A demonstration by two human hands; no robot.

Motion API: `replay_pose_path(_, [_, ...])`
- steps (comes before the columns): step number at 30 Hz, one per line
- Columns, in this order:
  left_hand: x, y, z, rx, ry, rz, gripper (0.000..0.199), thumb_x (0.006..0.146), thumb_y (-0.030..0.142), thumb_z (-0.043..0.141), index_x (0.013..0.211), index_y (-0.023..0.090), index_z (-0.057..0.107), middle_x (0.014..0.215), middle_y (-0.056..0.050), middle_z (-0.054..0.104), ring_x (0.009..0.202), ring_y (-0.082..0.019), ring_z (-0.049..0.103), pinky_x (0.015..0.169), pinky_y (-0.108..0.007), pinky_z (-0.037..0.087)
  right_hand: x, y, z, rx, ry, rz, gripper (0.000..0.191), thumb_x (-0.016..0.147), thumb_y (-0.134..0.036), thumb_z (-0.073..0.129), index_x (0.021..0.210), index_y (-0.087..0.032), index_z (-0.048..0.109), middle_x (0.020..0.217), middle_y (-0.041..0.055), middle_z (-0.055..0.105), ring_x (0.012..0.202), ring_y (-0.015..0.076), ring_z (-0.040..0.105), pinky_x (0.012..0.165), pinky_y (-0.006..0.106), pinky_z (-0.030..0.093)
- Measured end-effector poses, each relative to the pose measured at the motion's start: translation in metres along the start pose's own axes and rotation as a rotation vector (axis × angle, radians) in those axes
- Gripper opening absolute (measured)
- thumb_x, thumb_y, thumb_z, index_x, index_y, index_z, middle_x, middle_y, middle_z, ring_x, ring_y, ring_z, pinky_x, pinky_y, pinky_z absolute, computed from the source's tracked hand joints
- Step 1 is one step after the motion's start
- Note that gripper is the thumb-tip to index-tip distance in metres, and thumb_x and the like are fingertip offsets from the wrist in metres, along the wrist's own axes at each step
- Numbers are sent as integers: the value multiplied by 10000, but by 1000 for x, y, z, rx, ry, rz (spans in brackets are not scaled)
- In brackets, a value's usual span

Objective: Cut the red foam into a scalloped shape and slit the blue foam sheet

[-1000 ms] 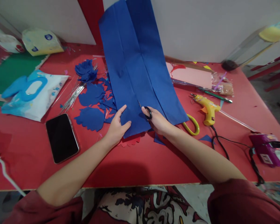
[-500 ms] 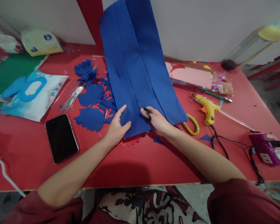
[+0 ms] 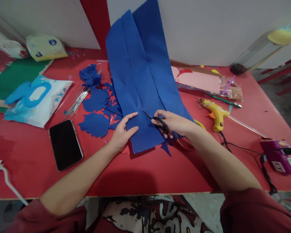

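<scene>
A large creased blue sheet (image 3: 145, 77), which looks like felt or foam, leans against the wall with its lower end on the table. My left hand (image 3: 122, 132) rests at its lower left edge, thumb and index finger stretched apart on top; the other fingers are hard to see. In my right hand (image 3: 174, 123) is a pair of black-handled scissors (image 3: 160, 124), fingers round the handles. Their blades lie over the sheet, pointing up and left towards its middle. Cut blue petal shapes (image 3: 94, 124) and scraps lie left of the sheet.
A phone (image 3: 65, 145) and a wipes pack (image 3: 38, 100) are on the left. Blue flowers (image 3: 90, 76) on wire stems lie behind the petals. To the right are a yellow glue gun (image 3: 214, 113), its cord and a purple power box (image 3: 280, 157). The table's front edge (image 3: 150, 194) is near me.
My right hand has moved right and turned, and the scissors now lie more sideways over the sheet. The sheet's lower end appears nearer to me. My left hand stays at its edge.
</scene>
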State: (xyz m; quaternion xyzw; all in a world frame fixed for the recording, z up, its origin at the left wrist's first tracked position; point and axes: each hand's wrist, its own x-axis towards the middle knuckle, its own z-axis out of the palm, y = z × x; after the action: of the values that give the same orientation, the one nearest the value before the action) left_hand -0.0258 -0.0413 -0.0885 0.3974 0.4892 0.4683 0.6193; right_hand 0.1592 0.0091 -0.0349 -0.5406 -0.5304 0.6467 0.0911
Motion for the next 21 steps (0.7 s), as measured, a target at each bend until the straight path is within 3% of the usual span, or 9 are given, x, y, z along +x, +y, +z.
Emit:
replay_pose_path(5, [2, -1, 1, 27, 76, -16, 649, 681, 221, 658, 1284, 144, 432, 1334, -120, 493, 1192, -269, 494, 1016, -450, 400, 2, 4, 4, 28, -6, -29, 298, 767, -364, 651, 737, -218, 393, 368, -83, 484, 271, 96, 470, 241, 149, 309])
replay_pose_path(10, [4, -8, -4, 158, 126, 31, 615, 701, 207, 630, 1284, 140, 444, 1360, -117, 468, 1229, -253, 465, 1056, -429, 358, 7, 8, 12, 107, 7, -33, 298, 778, -377, 638, 735, -219, 388, 360, -85, 484, 277, 102, 480, 246, 158, 342])
replay_pose_path(16, [5, -6, -7, 243, 115, 61, 601, 704, 191, 603, 1283, 121, 458, 1347, -121, 483, 1235, -248, 458, 1070, -410, 337, 7, 16, 21, 267, 21, -34, 336, 770, -458, 615, 763, -221, 377, 378, -85, 496, 287, 99, 484, 242, 152, 341])
replay_pose_path(21, [4, -2, -5, 245, 114, 52, 588, 696, 166, 576, 1272, 125, 463, 1340, -115, 490, 1225, -239, 469, 1067, -407, 341, 8, 24, 26, 415, -20, -30, 380, 730, -510, 627, 793, -217, 394, 441, -81, 507, 335, 95, 509, 288, 172, 415])
